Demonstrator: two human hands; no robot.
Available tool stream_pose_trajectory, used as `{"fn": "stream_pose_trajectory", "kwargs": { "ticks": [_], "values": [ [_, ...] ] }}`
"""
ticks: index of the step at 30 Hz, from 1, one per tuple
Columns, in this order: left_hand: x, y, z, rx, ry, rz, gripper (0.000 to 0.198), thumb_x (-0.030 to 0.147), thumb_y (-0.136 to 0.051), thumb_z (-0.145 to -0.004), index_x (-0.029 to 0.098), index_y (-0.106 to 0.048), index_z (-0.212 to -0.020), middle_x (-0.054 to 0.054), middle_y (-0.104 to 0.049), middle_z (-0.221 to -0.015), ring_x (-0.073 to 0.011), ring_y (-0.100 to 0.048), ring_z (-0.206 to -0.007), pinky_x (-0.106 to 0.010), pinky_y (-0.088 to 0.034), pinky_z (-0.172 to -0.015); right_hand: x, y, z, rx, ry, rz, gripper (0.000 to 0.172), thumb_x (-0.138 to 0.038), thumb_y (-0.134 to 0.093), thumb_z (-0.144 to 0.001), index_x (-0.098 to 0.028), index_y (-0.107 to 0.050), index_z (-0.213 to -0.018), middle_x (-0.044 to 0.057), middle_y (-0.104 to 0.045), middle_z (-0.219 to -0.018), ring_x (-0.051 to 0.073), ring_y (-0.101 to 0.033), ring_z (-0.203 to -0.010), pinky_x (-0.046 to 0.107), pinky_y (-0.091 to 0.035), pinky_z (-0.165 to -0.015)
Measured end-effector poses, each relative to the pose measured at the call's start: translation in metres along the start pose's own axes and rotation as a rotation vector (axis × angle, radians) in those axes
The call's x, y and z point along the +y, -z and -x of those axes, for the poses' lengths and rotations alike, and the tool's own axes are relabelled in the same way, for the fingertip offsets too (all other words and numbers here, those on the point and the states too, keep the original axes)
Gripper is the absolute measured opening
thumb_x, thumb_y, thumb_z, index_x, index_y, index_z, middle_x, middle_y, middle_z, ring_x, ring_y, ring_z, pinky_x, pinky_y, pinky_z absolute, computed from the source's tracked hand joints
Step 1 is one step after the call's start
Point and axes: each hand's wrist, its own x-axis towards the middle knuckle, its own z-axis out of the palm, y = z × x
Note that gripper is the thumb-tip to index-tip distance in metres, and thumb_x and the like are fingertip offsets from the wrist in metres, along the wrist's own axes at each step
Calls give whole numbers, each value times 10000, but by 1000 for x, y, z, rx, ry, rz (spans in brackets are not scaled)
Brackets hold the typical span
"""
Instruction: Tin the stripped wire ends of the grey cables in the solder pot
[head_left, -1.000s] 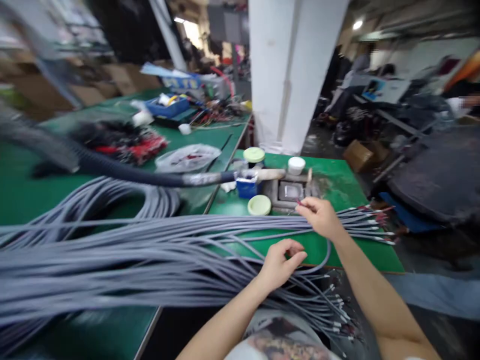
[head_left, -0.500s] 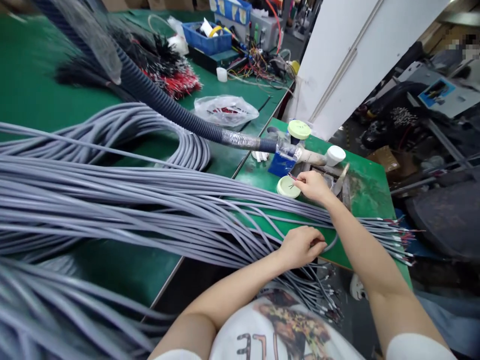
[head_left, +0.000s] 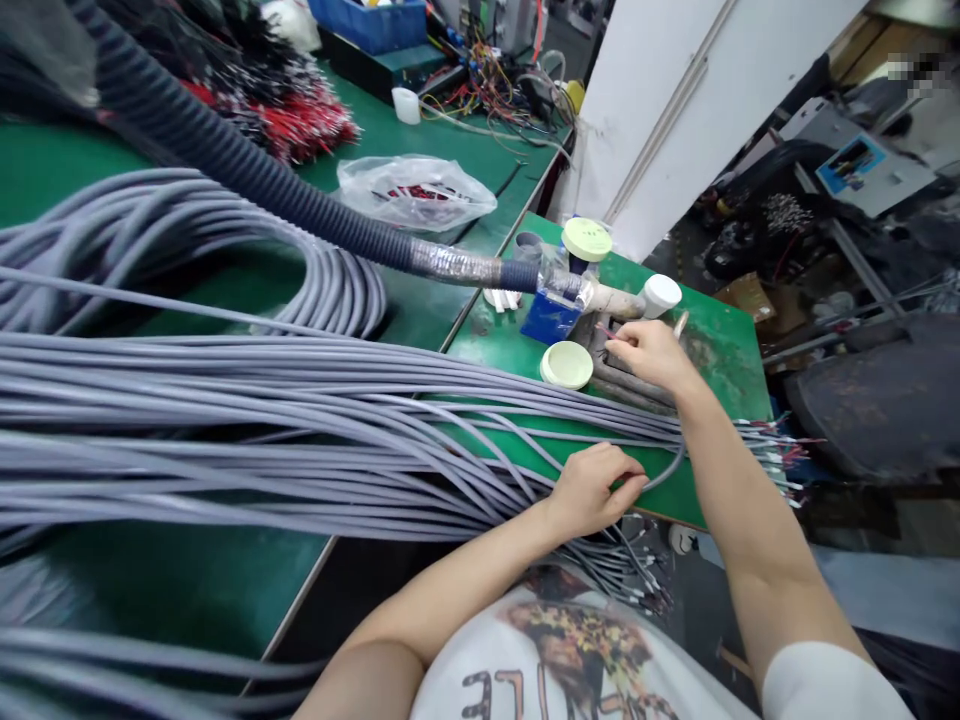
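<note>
My left hand (head_left: 592,487), right hand (head_left: 649,352): two, sharing one looped cable (head_left: 667,472). Grey cables (head_left: 300,400) on counter (head_left: 487,345): too many to count. Pale green lids (head_left: 564,365): two. White cap (head_left: 662,293): one. Blue box (head_left: 550,318): one. Ribbed hose (head_left: 225,160): one. Plastic bag (head_left: 415,190): one.

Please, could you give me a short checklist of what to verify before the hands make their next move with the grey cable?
1. Right hand pinches the cable end, thin wire tips sticking out: ok.
2. Left hand closed on the grey cable loop at the table edge: ok.
3. Both hands on one and the same cable: cannot tell, the right wrist hides the run.
4. Pale green lid lies beside the tips, not under them: ok.
5. Loop free of the cable bundle: cannot tell.
</note>
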Motion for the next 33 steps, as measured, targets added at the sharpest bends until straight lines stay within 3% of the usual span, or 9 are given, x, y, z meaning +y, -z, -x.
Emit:
{"fn": "stream_pose_trajectory", "kwargs": {
  "ticks": [4,9,21,33],
  "values": [
    [-1,-4,4,56,-86,7,104,238,-556,-865,167,-631,-856,-42,-672,-754,-151,-564,-701,-292,-430,-684,56,12,4,95,-194,-9,267,-343,-574,-758,-125,-682,-649,9,-588,-571,118,-497,-555,231,-300,-522],
    [-1,-7,5,56,-73,13,64,207,-587,-846,171,-630,-877,-46,-679,-786,-154,-575,-727,-298,-426,-681,98,-6,2,70,-348,53,257,-323,-587,-748,-133,-679,-600,8,-588,-557,127,-524,-577,229,-316,-532],
    [2,-6,4,19,-48,18,46,179,-593,-839,178,-620,-876,-41,-674,-775,-152,-569,-712,-299,-428,-666,100,-24,-7,-4,-439,121,188,-294,-609,-747,-154,-731,-718,108,-722,-798,214,-653,-806,244,-418,-664],
    [3,-5,6,-8,-48,-15,76,131,-589,-829,180,-627,-874,-34,-655,-755,-152,-589,-701,-285,-458,-662,94,-20,0,-27,-512,57,187,-280,-613,-779,-166,-734,-865,125,-730,-940,207,-661,-894,239,-448,-719]
  ]
}}
